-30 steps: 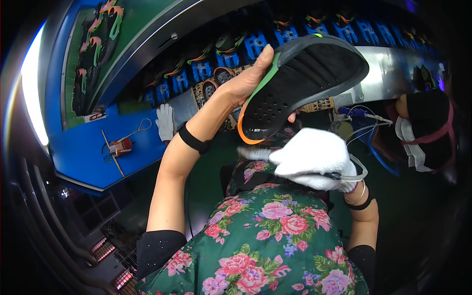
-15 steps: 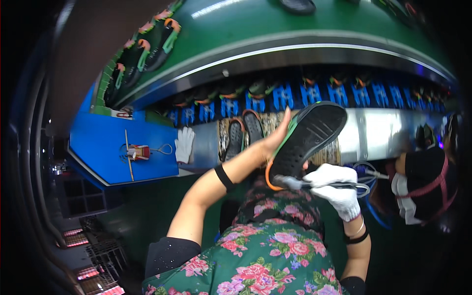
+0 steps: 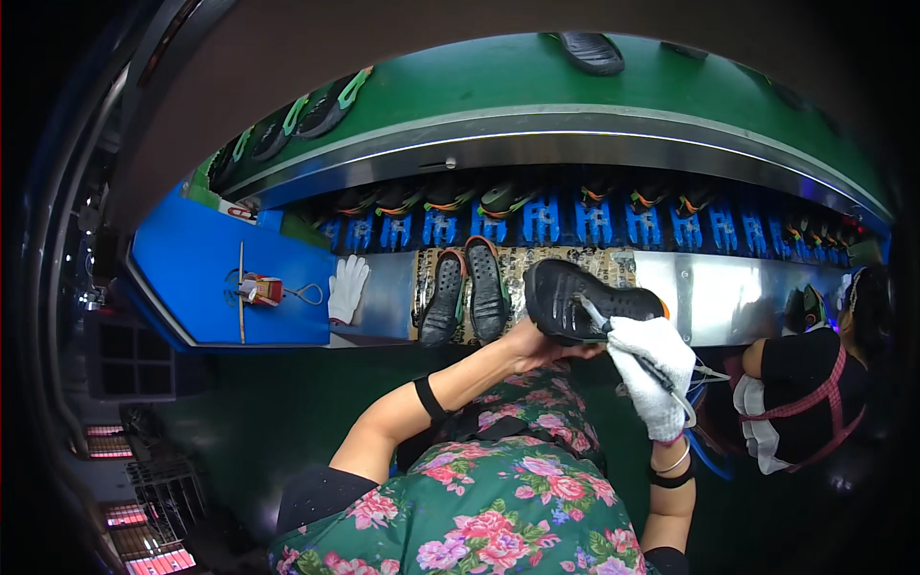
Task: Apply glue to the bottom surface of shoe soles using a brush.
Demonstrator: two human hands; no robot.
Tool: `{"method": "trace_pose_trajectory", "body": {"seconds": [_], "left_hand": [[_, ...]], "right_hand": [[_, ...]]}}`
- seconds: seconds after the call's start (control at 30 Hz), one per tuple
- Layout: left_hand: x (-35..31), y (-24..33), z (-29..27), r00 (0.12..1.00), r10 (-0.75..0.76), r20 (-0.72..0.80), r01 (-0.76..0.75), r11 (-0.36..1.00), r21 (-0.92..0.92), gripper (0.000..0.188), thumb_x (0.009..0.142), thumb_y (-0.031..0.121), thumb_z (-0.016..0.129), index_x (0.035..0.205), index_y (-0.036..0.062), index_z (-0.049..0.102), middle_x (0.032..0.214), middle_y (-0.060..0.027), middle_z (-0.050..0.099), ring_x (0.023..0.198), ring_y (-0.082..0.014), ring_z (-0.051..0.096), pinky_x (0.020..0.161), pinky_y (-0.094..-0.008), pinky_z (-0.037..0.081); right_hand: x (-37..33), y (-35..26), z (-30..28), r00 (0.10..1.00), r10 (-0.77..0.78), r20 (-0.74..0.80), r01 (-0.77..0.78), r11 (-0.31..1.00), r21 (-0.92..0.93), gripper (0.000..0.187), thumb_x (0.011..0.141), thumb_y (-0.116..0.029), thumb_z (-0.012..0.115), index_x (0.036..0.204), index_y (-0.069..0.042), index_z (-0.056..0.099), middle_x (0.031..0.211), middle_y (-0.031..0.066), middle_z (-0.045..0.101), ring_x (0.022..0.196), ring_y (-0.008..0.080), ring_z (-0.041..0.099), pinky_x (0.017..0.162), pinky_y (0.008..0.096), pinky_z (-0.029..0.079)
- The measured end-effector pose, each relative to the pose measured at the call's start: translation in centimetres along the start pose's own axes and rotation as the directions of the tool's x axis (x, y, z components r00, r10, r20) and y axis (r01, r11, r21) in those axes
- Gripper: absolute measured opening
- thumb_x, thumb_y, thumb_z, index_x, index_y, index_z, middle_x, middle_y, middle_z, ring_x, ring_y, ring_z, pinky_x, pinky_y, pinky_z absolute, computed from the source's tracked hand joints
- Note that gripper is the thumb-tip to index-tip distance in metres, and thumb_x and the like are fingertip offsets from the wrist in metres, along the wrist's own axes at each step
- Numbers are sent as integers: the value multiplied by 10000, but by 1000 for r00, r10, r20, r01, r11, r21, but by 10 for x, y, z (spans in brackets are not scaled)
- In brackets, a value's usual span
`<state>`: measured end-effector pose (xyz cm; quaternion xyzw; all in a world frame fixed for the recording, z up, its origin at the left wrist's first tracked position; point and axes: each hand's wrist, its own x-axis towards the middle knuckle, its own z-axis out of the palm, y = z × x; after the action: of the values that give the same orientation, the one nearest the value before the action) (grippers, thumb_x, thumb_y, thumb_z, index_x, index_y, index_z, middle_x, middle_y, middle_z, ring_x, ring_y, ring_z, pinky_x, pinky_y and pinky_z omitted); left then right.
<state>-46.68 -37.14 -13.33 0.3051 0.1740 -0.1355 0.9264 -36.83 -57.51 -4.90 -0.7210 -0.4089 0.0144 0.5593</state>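
Note:
My bare left hand grips a black shoe from beneath, with its dark sole turned up and a bit of orange at the right end. In my white-gloved right hand is a slim brush, a pale tube trailing from its handle. The brush's tip meets the sole. Left of the held shoe, two more black shoes, one on the left and one on the right, lie sole up on a taped brown mat. The fingers under the held shoe are partly hidden.
A white glove lies by the blue table, which bears a small red-and-white item with a wire loop. Beyond the metal bench are blue racks holding shoes, and a green conveyor. A co-worker sits at the right.
The held shoe has come down from a raised tilt to lie more level over the bench, turned about. The brush has moved from its lower end onto the sole. My view has shifted slightly.

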Motion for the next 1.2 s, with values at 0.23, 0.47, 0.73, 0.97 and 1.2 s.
{"method": "trace_pose_trajectory", "body": {"seconds": [0.23, 0.47, 0.73, 0.97, 1.2], "left_hand": [[-10, 12, 22, 962, 128, 243, 71, 741, -668, 748, 1009, 584, 491, 1431, -33, 518, 1374, -261, 608, 1209, -403, 644, 1093, -524, 498], [5, -11, 24, 985, 104, 140, -6, 820, -572, 793, 946, 609, 563, 1496, 47, 458, 1474, -228, 534, 1318, -378, 570, 1129, -561, 447], [9, -26, 36, 983, 50, 178, 56, 837, -544, 745, 1018, 636, 454, 1486, 58, 487, 1430, -194, 590, 1296, -344, 597, 1135, -541, 442], [12, -21, 37, 989, 81, 121, -7, 854, -520, 754, 1004, 655, 465, 1476, 68, 501, 1430, -176, 595, 1305, -345, 588, 1140, -538, 431], [25, -9, 48, 994, 108, -17, -107, 934, -340, 760, 1025, 649, 414, 1510, 66, 460, 1447, -186, 577, 1324, -327, 577, 1146, -517, 442]], "right_hand": [[3, -7, 7, 983, -34, -181, 38, 999, 21, 222, 746, 8, 822, 958, -36, 778, 965, 126, 775, 832, 255, 730, 761, 346, 577], [29, -21, -12, 979, -145, -145, 130, 986, -105, 217, 753, 6, 815, 962, -48, 792, 983, 139, 780, 863, 241, 733, 791, 347, 562], [14, -5, -7, 965, -258, 55, 263, 935, -238, 455, 817, -57, 738, 1271, -58, 700, 1274, 154, 692, 1122, 323, 676, 975, 453, 525], [22, -10, -8, 969, -208, -135, 193, 974, -116, 399, 789, -33, 794, 1183, -72, 747, 1118, 122, 742, 993, 306, 714, 902, 428, 552], [16, -3, -11, 983, -96, -158, 99, 995, 10, 348, 810, -6, 766, 1154, -60, 758, 1161, 141, 743, 1046, 289, 701, 902, 404, 548]]}}
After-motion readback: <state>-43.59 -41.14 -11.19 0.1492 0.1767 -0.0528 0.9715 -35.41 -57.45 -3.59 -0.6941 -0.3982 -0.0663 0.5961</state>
